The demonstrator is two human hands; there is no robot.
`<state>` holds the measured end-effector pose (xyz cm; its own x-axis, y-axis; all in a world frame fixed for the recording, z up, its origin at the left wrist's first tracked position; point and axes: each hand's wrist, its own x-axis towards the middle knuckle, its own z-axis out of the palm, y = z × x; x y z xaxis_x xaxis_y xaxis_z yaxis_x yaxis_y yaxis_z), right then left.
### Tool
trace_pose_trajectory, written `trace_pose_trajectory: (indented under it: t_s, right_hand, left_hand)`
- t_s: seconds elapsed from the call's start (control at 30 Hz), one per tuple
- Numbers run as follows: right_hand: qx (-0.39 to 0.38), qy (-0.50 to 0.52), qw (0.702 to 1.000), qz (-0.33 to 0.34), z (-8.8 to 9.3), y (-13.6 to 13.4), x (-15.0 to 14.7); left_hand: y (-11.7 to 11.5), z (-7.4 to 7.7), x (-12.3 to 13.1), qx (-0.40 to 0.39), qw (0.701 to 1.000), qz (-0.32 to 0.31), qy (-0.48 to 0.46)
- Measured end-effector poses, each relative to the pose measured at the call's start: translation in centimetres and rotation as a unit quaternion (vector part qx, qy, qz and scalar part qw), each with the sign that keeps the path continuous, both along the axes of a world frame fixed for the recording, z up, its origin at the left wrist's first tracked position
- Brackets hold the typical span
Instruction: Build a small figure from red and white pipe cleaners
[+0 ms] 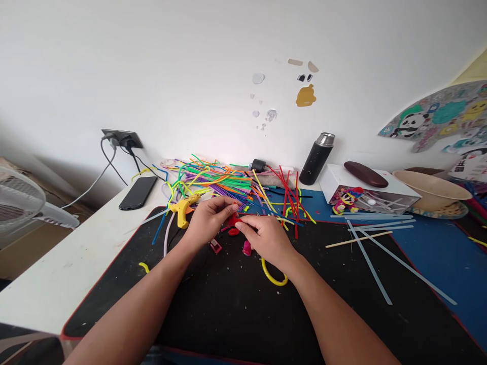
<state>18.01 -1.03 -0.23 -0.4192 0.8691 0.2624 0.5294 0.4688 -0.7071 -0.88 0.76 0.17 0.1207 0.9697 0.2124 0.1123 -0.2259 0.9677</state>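
In the head view, my left hand point(209, 218) and my right hand point(268, 238) meet over the black mat. Both pinch a small bent red pipe cleaner piece point(233, 223), partly covered by my fingers. A magenta fuzzy piece point(247, 248) lies under my right fingers, and a small dark-red item point(215, 246) sits below my left hand. Beneath my right wrist a yellow loop point(274, 280) curves out, its upper part hidden. Left of my left hand rests a yellow glue gun point(183, 209).
Many coloured pipe cleaners point(220, 182) are heaped along the wall. A black flask point(317, 158) stands behind, beside a white box point(395, 188) and a small colourful figure point(348, 202). Translucent glue sticks point(371, 263) lie right. Left are a phone point(138, 193) and a fan point(23, 197).
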Motion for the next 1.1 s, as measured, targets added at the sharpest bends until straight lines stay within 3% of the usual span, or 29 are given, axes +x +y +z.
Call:
trace_pose_trajectory:
  t_s: [0.17,0.4,0.53,0.9,1.1]
  right_hand:
    - [-0.014,0.010,1.000,0.001,0.2,-0.1,0.0]
    - [-0.128,0.065,0.990,0.007,-0.1,-0.3,-0.2]
    - [-0.174,0.107,0.979,0.023,-0.2,-0.3,-0.3]
    - [-0.202,0.165,0.965,0.009,0.0,-0.6,-0.5]
    - [-0.212,0.243,0.946,-0.031,0.4,-0.3,-0.4]
  left_hand:
    - [-0.2,-0.2,0.6,-0.049,0.998,-0.012,-0.032]
    - [-0.9,-1.2,1.4,0.003,0.999,0.038,0.009]
    - [-1.2,-1.1,1.8,0.031,0.997,0.064,0.012]
    - [-1.4,0.1,2.2,-0.128,0.978,-0.017,-0.162]
    - [-1.2,0.5,1.7,-0.172,0.943,-0.056,-0.278]
